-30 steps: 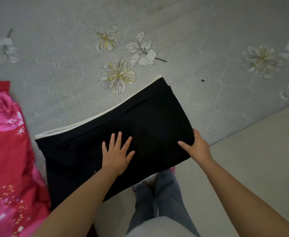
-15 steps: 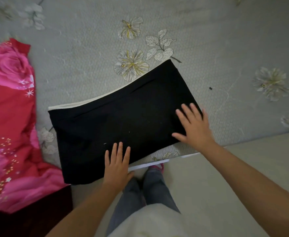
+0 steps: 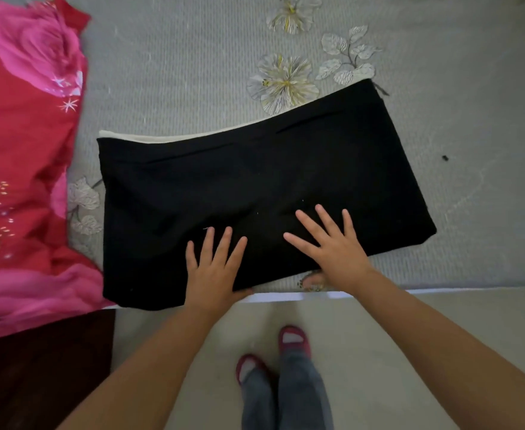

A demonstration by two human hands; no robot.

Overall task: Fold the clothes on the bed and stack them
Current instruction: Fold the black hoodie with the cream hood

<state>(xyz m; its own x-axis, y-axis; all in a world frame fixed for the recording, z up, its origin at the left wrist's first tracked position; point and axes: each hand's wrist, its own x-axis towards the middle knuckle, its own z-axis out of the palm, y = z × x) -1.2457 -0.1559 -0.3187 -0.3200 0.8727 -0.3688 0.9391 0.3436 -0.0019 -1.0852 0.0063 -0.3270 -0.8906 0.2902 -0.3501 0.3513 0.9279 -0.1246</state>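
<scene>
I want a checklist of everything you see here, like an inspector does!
Surface: grey bed cover with a flower print.
Job's things: folded black garment lying flat near the bed's edge, a cream strip along its far side; red and pink cloth to its left, unfolded.
Clutter: a small dark speck on the cover.
Hands: left hand and right hand flat on the black garment, fingers spread.
Cables: nothing seen.
Surroundings: pale floor, the person's red slippers.

Bare forearms, grey trousers [image 3: 289, 395], red slippers [image 3: 293, 339] with white insoles
</scene>
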